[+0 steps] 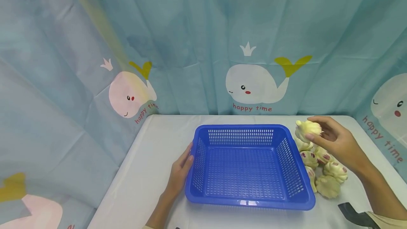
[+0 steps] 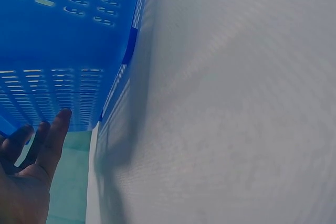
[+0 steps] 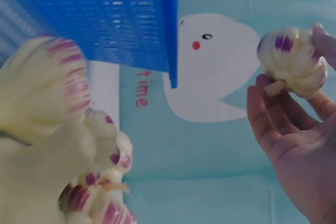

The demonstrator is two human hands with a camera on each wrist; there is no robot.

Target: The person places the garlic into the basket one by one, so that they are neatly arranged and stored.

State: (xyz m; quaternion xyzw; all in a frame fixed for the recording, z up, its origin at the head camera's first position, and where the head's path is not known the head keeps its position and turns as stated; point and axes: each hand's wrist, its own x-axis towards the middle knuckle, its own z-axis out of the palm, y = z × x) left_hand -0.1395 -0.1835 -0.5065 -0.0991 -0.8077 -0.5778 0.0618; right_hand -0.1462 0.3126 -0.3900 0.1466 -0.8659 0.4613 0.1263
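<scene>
A blue plastic basket (image 1: 245,206) with slotted walls stands on the table, nothing inside it. My left hand (image 1: 178,172) rests against its left wall with fingers fairly straight; in the left wrist view the fingers (image 2: 59,135) lie along the slotted side. Above the basket's right rim, my right hand (image 1: 338,142) pinches a garlic bulb (image 1: 306,130) between thumb and fingers. The right wrist view shows that garlic bulb (image 3: 291,59), white with purple patches, raised off the table. Below the hand, several more garlic bulbs (image 1: 335,171) lie in a group beside the basket's right wall.
The white table (image 1: 152,154) extends left of the basket. A blue-green curtain (image 1: 190,45) printed with whales hangs behind the table and along its sides. A dark strap (image 1: 353,215) crosses the right wrist near a beige sleeve (image 1: 388,222).
</scene>
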